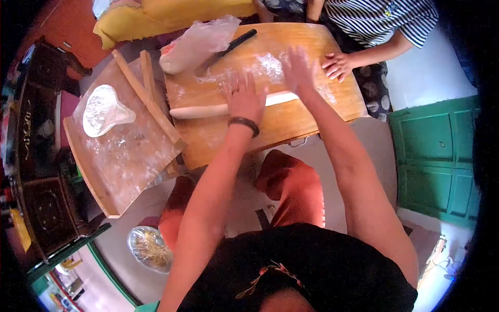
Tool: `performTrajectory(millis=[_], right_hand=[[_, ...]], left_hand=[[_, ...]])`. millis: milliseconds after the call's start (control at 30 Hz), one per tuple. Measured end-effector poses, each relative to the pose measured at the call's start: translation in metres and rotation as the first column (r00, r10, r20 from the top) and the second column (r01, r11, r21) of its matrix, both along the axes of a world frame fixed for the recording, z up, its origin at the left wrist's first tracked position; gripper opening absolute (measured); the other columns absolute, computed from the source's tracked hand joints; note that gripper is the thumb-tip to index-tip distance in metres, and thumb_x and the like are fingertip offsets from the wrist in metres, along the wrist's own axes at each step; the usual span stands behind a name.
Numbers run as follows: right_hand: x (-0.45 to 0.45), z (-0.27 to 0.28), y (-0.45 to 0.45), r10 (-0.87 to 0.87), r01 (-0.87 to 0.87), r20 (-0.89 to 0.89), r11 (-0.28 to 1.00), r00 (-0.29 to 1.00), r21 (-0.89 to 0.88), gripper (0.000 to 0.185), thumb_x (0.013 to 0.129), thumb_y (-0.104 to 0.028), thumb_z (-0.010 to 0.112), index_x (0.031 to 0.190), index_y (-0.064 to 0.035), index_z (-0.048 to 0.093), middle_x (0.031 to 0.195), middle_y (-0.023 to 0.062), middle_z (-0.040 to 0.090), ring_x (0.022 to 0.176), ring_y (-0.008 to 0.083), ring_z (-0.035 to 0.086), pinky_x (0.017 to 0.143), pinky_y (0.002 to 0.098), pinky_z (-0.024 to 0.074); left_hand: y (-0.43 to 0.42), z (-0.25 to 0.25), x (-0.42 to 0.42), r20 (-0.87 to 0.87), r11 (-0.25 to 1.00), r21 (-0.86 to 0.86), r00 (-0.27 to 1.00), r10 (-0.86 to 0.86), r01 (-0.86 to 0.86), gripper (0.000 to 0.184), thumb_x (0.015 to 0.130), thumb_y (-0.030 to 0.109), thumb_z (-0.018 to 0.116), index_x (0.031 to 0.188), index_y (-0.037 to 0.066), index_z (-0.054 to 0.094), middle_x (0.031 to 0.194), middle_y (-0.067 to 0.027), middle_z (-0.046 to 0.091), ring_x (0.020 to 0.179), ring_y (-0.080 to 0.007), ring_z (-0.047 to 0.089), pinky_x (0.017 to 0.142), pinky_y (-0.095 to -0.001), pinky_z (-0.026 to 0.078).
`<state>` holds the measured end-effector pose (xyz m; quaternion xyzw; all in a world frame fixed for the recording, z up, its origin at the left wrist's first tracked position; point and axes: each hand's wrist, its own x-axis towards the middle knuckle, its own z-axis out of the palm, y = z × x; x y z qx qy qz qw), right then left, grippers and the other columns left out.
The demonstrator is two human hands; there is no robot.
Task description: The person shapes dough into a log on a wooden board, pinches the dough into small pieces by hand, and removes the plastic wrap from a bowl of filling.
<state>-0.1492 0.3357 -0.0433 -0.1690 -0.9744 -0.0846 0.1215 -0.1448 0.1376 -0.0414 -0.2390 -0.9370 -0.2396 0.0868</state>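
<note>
A long pale roll of dough [200, 111] lies across the floured wooden tabletop [218, 136]. My left hand [245, 98] rests flat over its middle, fingers stretched forward and somewhat apart. Toward the roll's right end is my right hand [300, 73], open and slightly smeared, with its fingers pointing away from me. Whether that palm touches the dough is hidden. Loose flour [270, 66] is scattered beyond the roll. Behind it lies a knife with a black handle [243, 39], its blade partly beside a plastic bag [202, 41] that covers something pale.
At left, a floured wooden board [117, 161] with raised edges carries a white bowl of flour [104, 111]. Another person's hand [338, 66] rests on the table's right side. A plastic-covered bowl [150, 248] stands low at left, and a green cabinet [436, 156] stands at right.
</note>
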Motion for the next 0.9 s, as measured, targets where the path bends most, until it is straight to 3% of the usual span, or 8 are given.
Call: performTrajectory(millis=[100,200,333,467,567,667,733,900], right_hand=[[0.004,-0.014,-0.022,0.121,-0.121,0.0,0.992,0.993,-0.036,0.061,0.093,-0.04,0.036,0.145,-0.0115,0.023,0.151,0.0137,0.019,0.14,0.03,0.016,0.108,0.0592,0.0108],[0.064,0.0,-0.056,0.196,-0.19,0.04,0.974,0.98,-0.121,0.061,0.092,-0.036,0.04,0.145,-0.0102,0.024,0.15,0.0157,0.021,0.138,0.032,0.02,0.109,0.0565,0.0143],[0.124,0.025,-0.06,0.293,-0.247,0.143,0.93,0.945,-0.271,0.063,0.091,-0.034,0.043,0.145,-0.0103,0.023,0.15,0.0169,0.02,0.138,0.0327,0.02,0.109,0.0553,0.0159],[0.054,0.016,-0.048,0.079,-0.055,0.213,0.992,0.974,-0.116,0.064,0.093,-0.041,0.037,0.145,-0.0091,0.02,0.151,0.0169,0.017,0.139,0.0321,0.017,0.108,0.0596,0.0142],[-0.002,-0.014,-0.011,-0.073,0.067,-0.048,0.989,0.996,-0.132,0.064,0.093,-0.042,0.035,0.145,-0.0095,0.019,0.151,0.0167,0.016,0.139,0.0318,0.016,0.107,0.061,0.014],[0.013,-0.004,-0.012,0.062,-0.059,-0.073,0.998,0.995,0.038,0.064,0.093,-0.042,0.035,0.145,-0.0093,0.02,0.151,0.016,0.016,0.14,0.0313,0.015,0.107,0.0616,0.0142],[0.049,0.009,-0.02,0.163,-0.159,0.028,0.982,0.986,-0.099,0.063,0.092,-0.041,0.04,0.145,-0.0126,0.021,0.151,0.0158,0.018,0.139,0.032,0.017,0.106,0.0615,0.0147],[0.119,0.033,-0.029,0.284,-0.232,0.221,0.944,0.933,-0.234,0.064,0.091,-0.041,0.043,0.145,-0.0144,0.022,0.151,0.0147,0.018,0.139,0.0326,0.017,0.107,0.0611,0.0136]], left_hand=[[0.032,0.006,-0.014,-0.018,0.993,0.116,1.0,0.011,-0.009,0.063,0.092,0.048,0.037,0.138,0.005,0.038,0.148,-0.0168,0.026,0.138,-0.0298,0.02,0.11,-0.0543,0.009],[0.027,-0.001,0.019,0.168,0.97,-0.11,0.966,-0.198,0.218,0.063,0.092,0.045,0.038,0.14,0.004,0.032,0.151,-0.0155,0.018,0.141,-0.0262,0.015,0.112,-0.052,0.007],[-0.007,-0.006,0.071,0.066,0.957,0.041,0.955,-0.289,0.287,0.069,0.089,0.048,0.043,0.141,0.003,0.031,0.15,-0.0137,0.022,0.14,-0.0246,0.015,0.112,-0.0498,0.005],[0.016,-0.003,0.026,0.1,0.975,-0.146,0.983,-0.155,0.169,0.073,0.089,0.051,0.042,0.143,0.005,0.026,0.151,-0.0123,0.022,0.141,-0.0238,0.015,0.113,-0.0493,0.003],[0.028,-0.002,-0.021,0.014,0.983,-0.181,0.999,-0.035,0.037,0.072,0.089,0.052,0.039,0.144,0.007,0.025,0.151,-0.0116,0.022,0.141,-0.0239,0.015,0.112,-0.0506,0.002],[0.028,-0.008,-0.021,-0.035,0.98,-0.201,0.999,-0.011,0.004,0.072,0.089,0.053,0.038,0.144,0.009,0.025,0.151,-0.0107,0.022,0.141,-0.024,0.014,0.112,-0.0521,0.003],[0.012,-0.006,-0.008,-0.035,0.947,-0.319,0.998,-0.047,0.033,0.072,0.089,0.053,0.04,0.144,0.009,0.025,0.151,-0.0103,0.021,0.141,-0.0241,0.014,0.112,-0.0531,0.003],[-0.037,-0.002,0.053,0.108,0.966,-0.158,0.976,-0.188,0.204,0.072,0.089,0.049,0.043,0.145,0.009,0.023,0.151,-0.0118,0.021,0.141,-0.025,0.014,0.113,-0.0495,0.005]])
